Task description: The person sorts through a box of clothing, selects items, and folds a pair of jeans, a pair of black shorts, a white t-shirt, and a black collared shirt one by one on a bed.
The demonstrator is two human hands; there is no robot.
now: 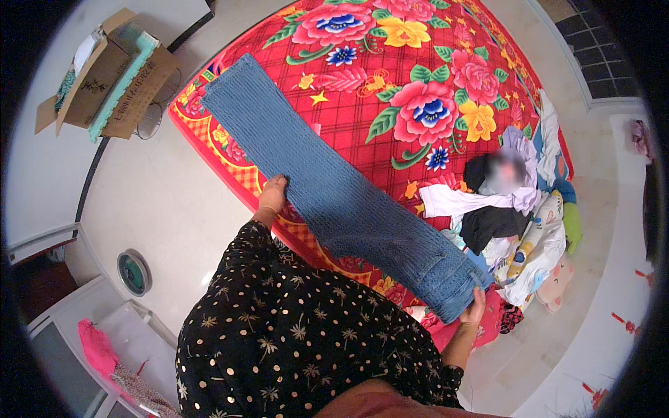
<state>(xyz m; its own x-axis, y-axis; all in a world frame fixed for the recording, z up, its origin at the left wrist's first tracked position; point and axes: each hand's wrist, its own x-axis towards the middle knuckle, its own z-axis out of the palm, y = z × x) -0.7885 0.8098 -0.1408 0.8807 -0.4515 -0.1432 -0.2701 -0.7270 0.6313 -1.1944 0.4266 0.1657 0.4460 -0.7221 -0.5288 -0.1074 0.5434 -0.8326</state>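
Observation:
A pair of blue jeans, folded lengthwise so that the legs overlap, stretches diagonally over the bed. The hems point to the far left and the waistband lies at the near right. Along one long edge, about mid-leg, my left hand grips the denim. My right hand holds the waist end, its fingers partly hidden by the cloth. Beneath the jeans is a red blanket with large flowers and a plaid pattern.
A heap of clothes, white, black and lilac, lies on the bed's right side. An open cardboard box stands at the far left. On the floor sits a round object with a green centre. Pink cloth is at lower left.

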